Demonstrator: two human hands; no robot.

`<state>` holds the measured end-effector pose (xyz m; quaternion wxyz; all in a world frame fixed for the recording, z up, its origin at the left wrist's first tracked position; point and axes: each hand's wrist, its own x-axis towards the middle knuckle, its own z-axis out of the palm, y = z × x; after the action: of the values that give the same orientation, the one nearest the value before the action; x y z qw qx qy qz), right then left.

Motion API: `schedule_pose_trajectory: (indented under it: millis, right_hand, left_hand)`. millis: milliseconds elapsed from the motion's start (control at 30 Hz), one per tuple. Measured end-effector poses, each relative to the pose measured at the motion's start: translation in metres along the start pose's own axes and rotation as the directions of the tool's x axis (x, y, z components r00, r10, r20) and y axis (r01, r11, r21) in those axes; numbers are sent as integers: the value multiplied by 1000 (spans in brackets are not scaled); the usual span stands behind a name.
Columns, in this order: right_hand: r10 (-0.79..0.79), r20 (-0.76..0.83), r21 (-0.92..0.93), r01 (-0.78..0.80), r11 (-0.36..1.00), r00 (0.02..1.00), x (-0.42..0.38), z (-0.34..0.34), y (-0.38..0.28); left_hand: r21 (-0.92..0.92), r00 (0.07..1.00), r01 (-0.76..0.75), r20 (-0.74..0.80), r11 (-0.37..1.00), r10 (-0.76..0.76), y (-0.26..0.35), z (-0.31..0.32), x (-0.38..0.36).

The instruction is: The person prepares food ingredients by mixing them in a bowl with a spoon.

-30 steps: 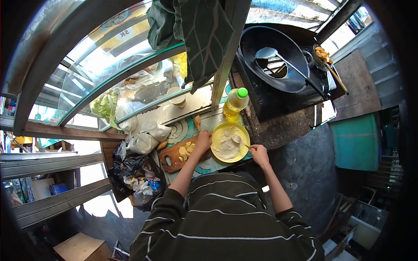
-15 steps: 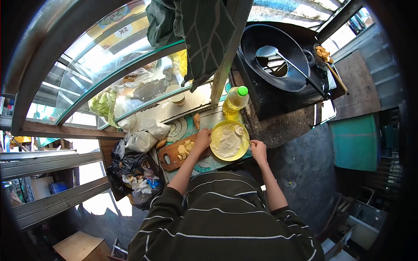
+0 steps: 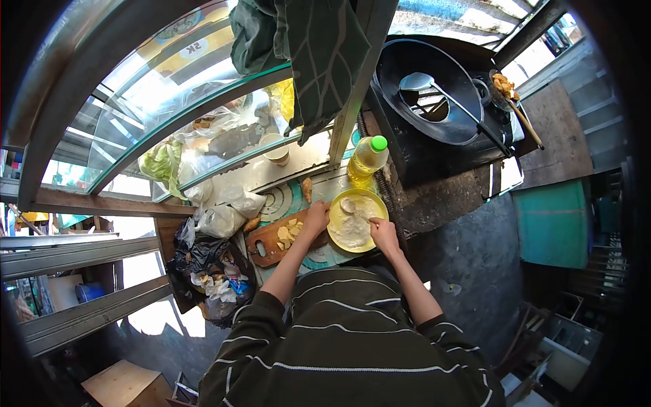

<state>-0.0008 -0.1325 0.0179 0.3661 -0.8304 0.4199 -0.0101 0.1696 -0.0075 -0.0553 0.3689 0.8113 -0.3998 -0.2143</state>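
Note:
A yellow bowl [image 3: 332, 239] of pale batter or flour mixture [image 3: 352, 230] stands in front of me. My left hand [image 3: 317, 218] is closed on the bowl's left rim. In my right hand [image 3: 384, 235], over the bowl's right side, is the handle of a spoon [image 3: 348, 205]; its bowl end lies in the mixture near the upper left. Left of the bowl, a wooden cutting board [image 3: 269, 254] carries several pale yellow slices [image 3: 289, 233], partly behind my left forearm. A bottle of yellow oil [image 3: 367, 163] with a green cap stands just behind the bowl.
A black wok [image 3: 434, 125] with a metal spatula [image 3: 417, 82] sits on the stove at the right. Beside it, a strainer holds fried food [image 3: 503, 86]. Plastic bags [image 3: 220, 221] and rubbish [image 3: 220, 288] are at the left. A glass case [image 3: 196, 112] rises behind.
My right hand has moved left over the bowl. The spoon's end has shifted from the upper right of the mixture to the upper left. My left hand stays at the rim.

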Motion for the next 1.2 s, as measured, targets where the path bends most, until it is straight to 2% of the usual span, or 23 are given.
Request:
schedule_pose_trajectory:
  millis: [67, 200, 267, 333, 400, 467, 600, 633, 667, 733, 833, 933, 1033, 1067, 1133, 1200]
  right_hand:
    - [43, 86, -97, -35, 995, 995, -4, -12, -3]
    - [123, 3, -82, -122, 989, 992, 5, -26, 6]
    - [63, -74, -67, -68, 995, 995, 9, -12, -4]
    - [22, 34, -101, -19, 995, 999, 3, -4, -18]
    - [73, 182, -182, -39, 983, 981, -4, -16, -23]
    - [136, 121, -167, -115, 979, 983, -2, -34, -14]
    - [79, -27, -110, -81, 991, 997, 6, -24, -13]
    - [2, 8, -123, -1, 992, 1000, 6, -14, -16]
    - [-9, 47, -96, 13, 995, 999, 1, -6, -18]
    - [-32, 194, -157, 63, 986, 981, -8, -8, -16]
    - [91, 150, -174, -64, 983, 984, -12, -38, 6]
    - [12, -46, -93, -17, 995, 999, -10, -42, 20]
    - [-55, 17, -158, 57, 986, 998, -16, -19, 7]
    - [-128, 41, -127, 133, 983, 991, -20, -12, 10]
    - [-122, 191, -175, 157, 972, 974, -31, -20, 12]
    - [-53, 198, -235, 100, 967, 979, -34, -45, 16]
  left_hand:
    - [24, 1000, -3, 2, 1000, 3, 3, -1, -1]
    - [14, 1000, -9, -7, 1000, 9, 0, 1, -3]
    - [8, 1000, 12, 5, 1000, -12, 1, 0, -2]
    - [0, 1000, 1, 0, 1000, -1, 0, 0, -2]
    - [-13, 1000, -11, -7, 1000, 11, -2, 1, 0]
    - [17, 1000, 6, 18, 1000, -6, 1, -1, -1]
    - [14, 1000, -6, -3, 1000, 6, 0, 1, -2]
    - [26, 1000, 2, 5, 1000, -2, -1, 2, -1]
    - [39, 1000, 11, 11, 999, -12, -2, 2, -1]
    - [42, 1000, 12, 10, 999, -13, -3, 2, -1]
    - [34, 1000, 15, 9, 999, -15, 0, 1, -1]
    - [32, 1000, 26, 8, 999, -26, -1, 0, -3]
    - [27, 1000, 22, 8, 999, -23, 1, 2, -1]
    - [19, 1000, 23, 3, 1000, -23, 1, 0, -1]
    - [37, 1000, 25, 9, 999, -26, 1, -1, -1]
    - [50, 999, 33, 16, 998, -34, 3, -1, 1]
